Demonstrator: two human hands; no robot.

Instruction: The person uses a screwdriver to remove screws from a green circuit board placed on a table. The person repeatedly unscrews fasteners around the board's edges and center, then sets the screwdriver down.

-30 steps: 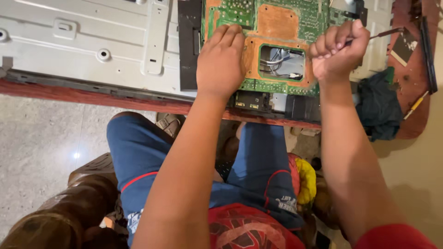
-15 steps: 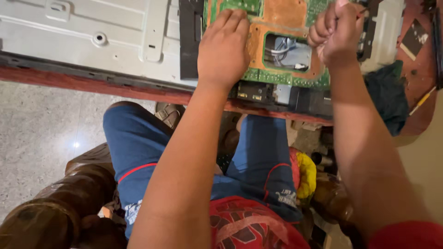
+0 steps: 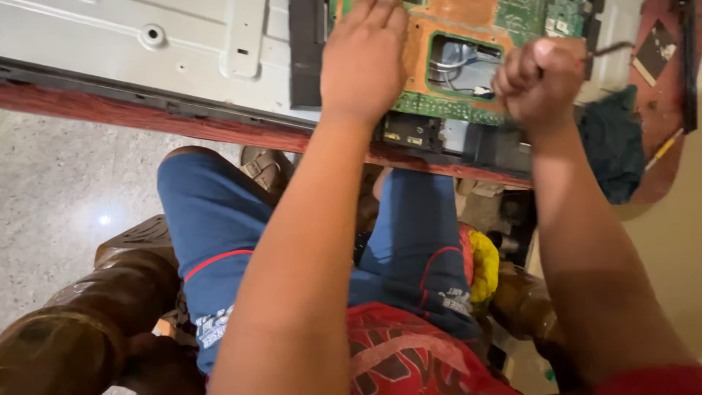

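While left hand (image 3: 363, 62) flattens green circuit board (image 3: 446, 106), right hand (image 3: 540, 80) fists thin metal tool (image 3: 610, 50).

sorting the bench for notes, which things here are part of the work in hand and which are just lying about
In use:
left hand, flat on the circuit board
right hand, fist closed on a thin tool

Lying about:
dark green cloth
yellow-handled tool
grey metal panel
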